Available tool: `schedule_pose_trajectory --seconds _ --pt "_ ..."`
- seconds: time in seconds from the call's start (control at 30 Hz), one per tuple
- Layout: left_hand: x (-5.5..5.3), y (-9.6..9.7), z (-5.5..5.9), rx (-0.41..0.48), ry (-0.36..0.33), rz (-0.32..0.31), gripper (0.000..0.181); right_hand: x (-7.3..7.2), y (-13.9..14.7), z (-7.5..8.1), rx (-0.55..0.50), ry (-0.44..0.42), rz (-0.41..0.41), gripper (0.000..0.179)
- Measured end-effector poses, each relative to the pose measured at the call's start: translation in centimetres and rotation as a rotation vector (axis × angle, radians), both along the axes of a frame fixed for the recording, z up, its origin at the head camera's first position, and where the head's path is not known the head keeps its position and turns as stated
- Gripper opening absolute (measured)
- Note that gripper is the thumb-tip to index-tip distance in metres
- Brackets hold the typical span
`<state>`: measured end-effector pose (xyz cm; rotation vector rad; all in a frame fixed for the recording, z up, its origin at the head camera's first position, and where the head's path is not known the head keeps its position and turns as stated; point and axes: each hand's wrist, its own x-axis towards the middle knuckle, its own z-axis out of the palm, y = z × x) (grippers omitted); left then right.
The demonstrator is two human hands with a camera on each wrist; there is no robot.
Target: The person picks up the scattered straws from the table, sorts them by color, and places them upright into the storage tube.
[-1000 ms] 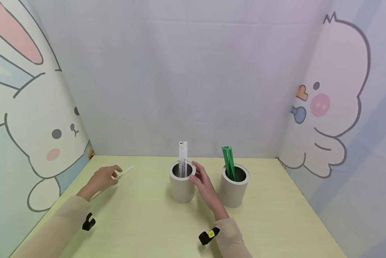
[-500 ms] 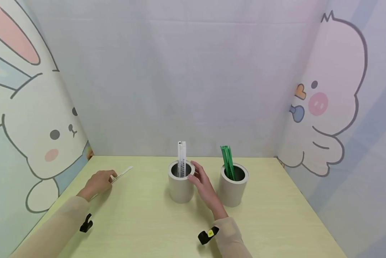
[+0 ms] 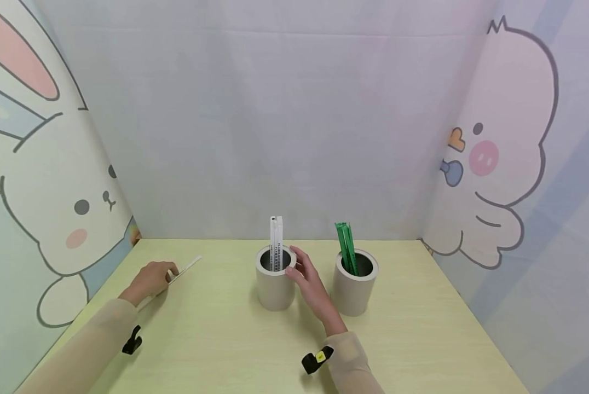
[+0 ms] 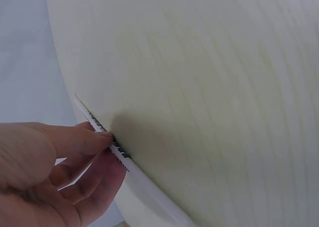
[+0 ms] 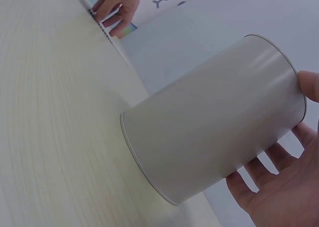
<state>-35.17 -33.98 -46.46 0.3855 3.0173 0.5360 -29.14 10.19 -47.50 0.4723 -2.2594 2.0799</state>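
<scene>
My left hand pinches a thin white straw in a printed wrapper between thumb and fingers, at the table's left side. The straw slants along the tabletop, partly hidden behind the hand in the head view. My right hand holds the right side of a beige cylindrical holder, thumb near its rim and fingers around its far side. Several white wrapped straws stand upright in that holder. In the right wrist view the holder fills the middle, its base on the table.
A second beige holder stands right of the right hand, with several green wrapped sticks leaning in it. Pale wood-grain table; a grey fabric backdrop rises at its back edge, with cartoon-printed panels at both sides.
My left hand has moved slightly down and left, and its fingers have drawn in on the straw. The right hand and the holders look unmoved; the view shifted a little.
</scene>
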Motion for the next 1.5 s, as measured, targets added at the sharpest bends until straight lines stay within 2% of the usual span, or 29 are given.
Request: schedule_pose_trajectory --seconds 0.13,0.23,0.33,0.43,0.7,0.97,1.17,1.33,1.5 --pt "-0.1 0.2 0.0 -0.002 0.005 -0.023 0.035 -0.1 0.0 -0.2 0.007 -0.003 0.0 0.061" --pt "0.1 0.6 0.0 0.016 0.043 -0.047 0.033 -0.1 0.0 -0.3 0.01 -0.004 0.001 0.06" --pt "0.2 1.3 0.3 0.05 0.102 -0.07 0.031 -0.2 0.0 -0.3 0.006 -0.002 0.006 0.06" --pt "0.3 2.3 0.9 0.116 0.132 -0.082 0.032 -0.2 0.0 -0.3 0.004 0.001 0.006 0.059" --pt "0.5 5.8 3.6 0.276 0.121 -0.084 0.034 -0.1 0.0 -0.4 0.003 0.006 0.008 0.06" --pt "1.0 9.3 6.1 0.406 0.181 -0.071 0.044 -0.1 0.0 -0.4 0.01 0.005 0.0 0.06" --pt "2.1 12.1 8.5 0.539 0.206 -0.046 0.047 0.0 0.0 -0.4 0.016 0.003 -0.007 0.06" --pt "2.7 14.4 10.4 0.622 0.272 -0.027 0.048 0.0 0.1 -0.3 0.013 0.005 -0.009 0.06" --pt "2.9 16.4 11.8 0.771 0.31 -0.012 0.049 -0.1 0.1 -0.2 0.016 0.003 -0.006 0.06"
